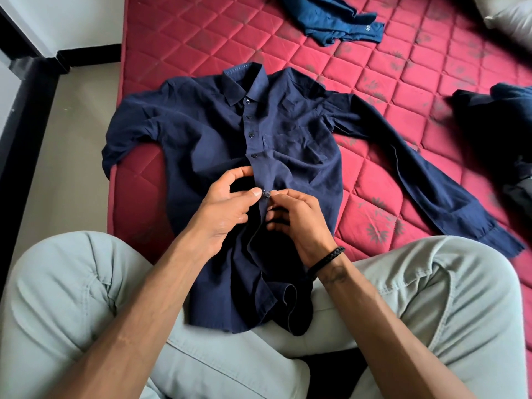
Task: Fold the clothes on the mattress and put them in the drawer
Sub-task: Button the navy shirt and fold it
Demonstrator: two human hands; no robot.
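A navy button-up shirt [218,133] lies front side up on the red quilted mattress [403,90], collar away from me, its hem across my lap. Its right sleeve stretches out toward the right; the left sleeve is bunched at the mattress's left edge. My left hand [227,208] pinches the shirt's placket beside a button at mid-front. My right hand [299,220], with a black braided band on its wrist, pinches the same button from the other side. The upper buttons are fastened. No drawer is in view.
A lighter blue garment [331,18] lies crumpled at the far end of the mattress. Another dark garment [501,125] is heaped at the right edge. A pale pillow [509,15] sits top right. Beige floor [72,154] and a black-trimmed wall lie to the left.
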